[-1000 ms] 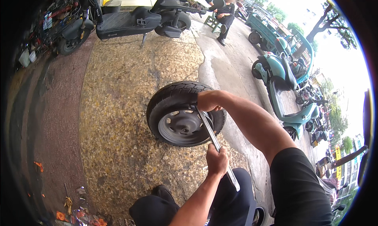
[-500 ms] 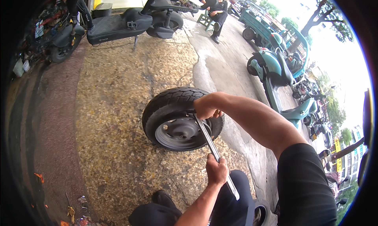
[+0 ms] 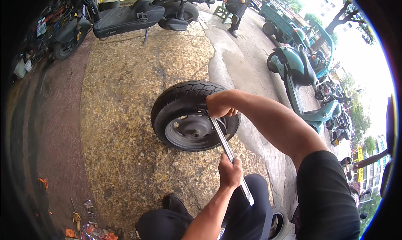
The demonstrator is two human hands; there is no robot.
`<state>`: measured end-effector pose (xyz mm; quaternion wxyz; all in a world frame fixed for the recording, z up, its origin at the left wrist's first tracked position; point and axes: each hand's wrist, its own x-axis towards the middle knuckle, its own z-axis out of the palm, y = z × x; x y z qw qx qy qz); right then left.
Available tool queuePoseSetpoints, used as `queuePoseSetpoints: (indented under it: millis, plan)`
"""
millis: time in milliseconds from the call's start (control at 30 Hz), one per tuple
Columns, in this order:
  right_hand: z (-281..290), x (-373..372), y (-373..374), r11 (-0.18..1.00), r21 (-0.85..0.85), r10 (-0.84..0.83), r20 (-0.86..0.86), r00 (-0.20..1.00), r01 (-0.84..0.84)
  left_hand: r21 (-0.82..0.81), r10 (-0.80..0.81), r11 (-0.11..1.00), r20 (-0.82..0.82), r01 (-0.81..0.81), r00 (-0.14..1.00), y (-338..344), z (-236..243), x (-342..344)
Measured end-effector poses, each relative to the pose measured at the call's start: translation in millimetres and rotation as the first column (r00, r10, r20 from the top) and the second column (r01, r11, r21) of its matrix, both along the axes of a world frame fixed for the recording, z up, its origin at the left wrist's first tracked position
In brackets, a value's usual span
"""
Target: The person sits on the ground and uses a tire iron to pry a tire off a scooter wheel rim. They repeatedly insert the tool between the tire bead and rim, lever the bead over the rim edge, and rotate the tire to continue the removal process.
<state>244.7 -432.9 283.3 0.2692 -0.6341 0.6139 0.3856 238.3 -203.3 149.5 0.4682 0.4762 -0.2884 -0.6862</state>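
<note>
A black scooter tyre (image 3: 178,102) on a grey wheel rim (image 3: 188,133) lies tilted on the ground before me. A long silver tyre lever (image 3: 222,140) runs from the tyre's inner edge down towards my knee. My left hand (image 3: 230,171) is closed around the lever's middle, thumb along it. My right hand (image 3: 218,104) rests on the tyre's right side at the lever's upper end, fingers curled. Whether those fingers grip the lever or the tyre's edge is hidden.
A black electric scooter (image 3: 130,20) stands at the far left. Beyond the wheel, a person (image 3: 236,12) sits on a green stool (image 3: 221,15). Teal scooters (image 3: 295,64) line the right. Another tyre (image 3: 278,225) is beside my knee. Orange scraps (image 3: 71,232) litter the lower left.
The wheel and far scenery sit slightly higher in the view. Both hands keep their places on the lever and tyre, with little visible movement.
</note>
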Motion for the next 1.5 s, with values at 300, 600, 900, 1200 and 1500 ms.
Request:
queuePoseSetpoints:
  millis: [300,600,900,1200,1500]
  plan:
    - [11.8,-30.6,21.4,0.967,-0.229,-0.090,0.118,0.989,0.116,-0.038,-0.042,0.998,-0.035,0.040,0.999,-3.9,12.4,8.9]
    - [-32.4,-115.6,105.3,0.677,-0.240,-0.466,0.592,0.658,0.696,0.038,-0.049,0.998,-0.154,0.056,0.987,-1.9,20.7,14.6]
    - [-97.5,-63.7,105.4,0.391,-0.254,-0.517,0.734,0.440,0.884,0.072,-0.053,0.996,-0.078,0.059,0.996,-0.4,20.2,25.1]
    - [-91.2,-39.3,108.7,0.298,-0.337,-0.497,0.744,0.447,0.893,0.150,-0.210,0.962,-0.140,0.230,0.968,-20.3,49.8,73.3]
    - [-90.5,-39.6,126.0,0.277,-0.431,-0.468,0.720,0.512,0.859,0.269,-0.275,0.893,-0.311,0.362,0.910,-38.3,80.7,154.3]
